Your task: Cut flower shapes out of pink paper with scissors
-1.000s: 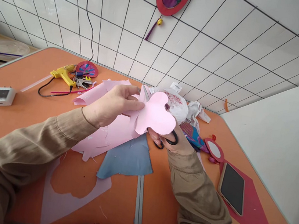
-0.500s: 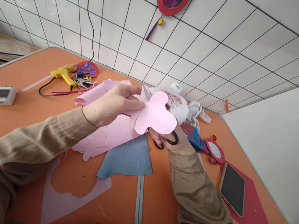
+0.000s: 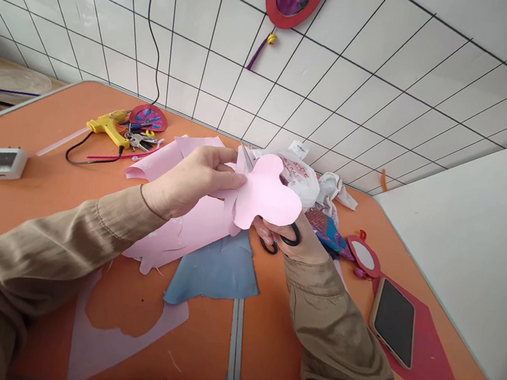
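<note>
My left hand point(image 3: 205, 177) pinches a piece of pink paper point(image 3: 270, 189) with a rounded, lobed outline, holding it above the table. Black-handled scissors point(image 3: 293, 234) are in my right hand point(image 3: 275, 234), which is partly hidden behind the paper. Their metal blades poke up by the paper's left edge, close to my left fingertips. Below lies more pink paper point(image 3: 196, 226), with cut lines and a rolled edge. A blue-grey fabric-like piece point(image 3: 218, 270) rests under its lower right side.
A yellow glue gun point(image 3: 111, 126), keys point(image 3: 140, 140) and a white charger point(image 3: 4, 163) lie to the left. Plastic bags point(image 3: 302, 181) stand at the back. On the right a phone point(image 3: 394, 323) rests on red paper point(image 3: 434, 360). A pale cut-out scrap point(image 3: 103, 351) lies in front.
The lobed pink paper has turned and tilted slightly in my left hand, its lower lobe shifting a little to the right. Both hands stay in nearly the same place.
</note>
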### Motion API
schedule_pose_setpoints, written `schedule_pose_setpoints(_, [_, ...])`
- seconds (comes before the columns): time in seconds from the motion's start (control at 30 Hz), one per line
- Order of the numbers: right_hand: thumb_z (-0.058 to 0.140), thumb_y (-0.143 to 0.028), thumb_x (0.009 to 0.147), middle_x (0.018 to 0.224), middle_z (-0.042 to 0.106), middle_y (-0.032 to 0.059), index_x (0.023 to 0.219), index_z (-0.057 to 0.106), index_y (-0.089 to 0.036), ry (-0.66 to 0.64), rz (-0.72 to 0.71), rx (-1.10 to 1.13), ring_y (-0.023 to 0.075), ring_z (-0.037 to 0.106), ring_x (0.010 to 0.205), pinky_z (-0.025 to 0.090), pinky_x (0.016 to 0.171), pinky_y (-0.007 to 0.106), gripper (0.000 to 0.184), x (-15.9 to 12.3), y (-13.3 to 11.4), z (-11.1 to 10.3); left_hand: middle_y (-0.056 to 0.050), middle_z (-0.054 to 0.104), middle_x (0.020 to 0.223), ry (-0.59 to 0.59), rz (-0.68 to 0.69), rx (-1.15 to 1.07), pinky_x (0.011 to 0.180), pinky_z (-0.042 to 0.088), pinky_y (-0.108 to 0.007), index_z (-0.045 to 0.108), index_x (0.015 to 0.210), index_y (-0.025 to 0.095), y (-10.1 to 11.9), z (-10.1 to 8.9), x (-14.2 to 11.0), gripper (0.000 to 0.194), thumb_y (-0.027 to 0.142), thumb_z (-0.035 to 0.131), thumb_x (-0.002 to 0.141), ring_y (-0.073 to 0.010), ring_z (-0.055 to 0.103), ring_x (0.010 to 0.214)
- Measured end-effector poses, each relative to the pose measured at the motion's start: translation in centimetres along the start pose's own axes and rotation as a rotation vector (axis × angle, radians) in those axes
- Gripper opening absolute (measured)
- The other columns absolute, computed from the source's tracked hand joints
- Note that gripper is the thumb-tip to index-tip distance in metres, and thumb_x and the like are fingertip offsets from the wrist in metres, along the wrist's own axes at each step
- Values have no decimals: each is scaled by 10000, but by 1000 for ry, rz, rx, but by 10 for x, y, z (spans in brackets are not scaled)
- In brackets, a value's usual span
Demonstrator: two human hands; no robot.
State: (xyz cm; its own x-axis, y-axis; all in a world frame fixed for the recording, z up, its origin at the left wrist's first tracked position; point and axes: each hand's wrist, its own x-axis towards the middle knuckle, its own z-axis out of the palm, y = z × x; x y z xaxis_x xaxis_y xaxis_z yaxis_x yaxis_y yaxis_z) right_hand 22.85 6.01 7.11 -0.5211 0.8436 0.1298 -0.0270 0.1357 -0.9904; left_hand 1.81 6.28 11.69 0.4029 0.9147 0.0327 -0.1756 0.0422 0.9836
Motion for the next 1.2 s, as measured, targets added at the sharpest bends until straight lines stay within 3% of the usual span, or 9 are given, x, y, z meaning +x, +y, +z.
schedule_pose_setpoints(0.1, [723, -362, 729, 434, 465, -54, 554, 524, -186, 7, -7, 4, 63, 370, 355, 291, 352, 211, 317, 0, 1, 0, 57, 453, 529, 17, 1, -19, 507, 310, -228, 665, 822, 106, 0, 0, 0, 72, 147, 683, 766, -73, 412, 493])
schedule_pose_setpoints(0.23, [711, -346, 726, 428, 461, -56, 535, 501, -190, 11, -15, 1, 62, 377, 341, 282, 357, 212, 324, -1, 1, 1, 10, 578, 614, 18, -4, -50, 539, 374, -229, 654, 782, 113, 0, 1, 1, 56, 150, 687, 757, -90, 511, 553])
schedule_pose_setpoints(0.33, [704, -333, 728, 425, 460, -56, 533, 491, -187, 12, -24, -4, 61, 377, 338, 275, 362, 212, 323, -1, 0, 1, 34, 538, 571, 30, 2, -45, 541, 383, -230, 649, 757, 121, 0, 1, 1, 55, 142, 699, 746, -82, 485, 528])
schedule_pose_setpoints(0.87, [763, -442, 713, 376, 441, -47, 450, 490, -180, -44, -46, -40, 69, 383, 307, 259, 355, 213, 460, 4, 2, -1, -9, 634, 637, 12, 28, -32, 564, 420, -248, 687, 853, 121, -2, -3, 3, 103, 182, 698, 771, -121, 568, 573])
schedule_pose_setpoints(1.1, [730, -334, 737, 417, 426, -66, 572, 514, -180, 32, -25, -20, 59, 354, 355, 274, 368, 210, 312, 1, 6, 0, 68, 441, 501, 25, 9, -36, 502, 314, -210, 650, 775, 113, -1, 0, 2, 43, 130, 690, 777, -61, 384, 479])
schedule_pose_setpoints(1.2, [741, -356, 739, 430, 419, -61, 551, 508, -179, 49, -13, -15, 57, 341, 366, 265, 357, 211, 347, -1, 6, 2, 62, 457, 497, 23, 9, -34, 515, 337, -214, 646, 771, 121, -2, 0, 2, 58, 148, 694, 789, -73, 424, 481])
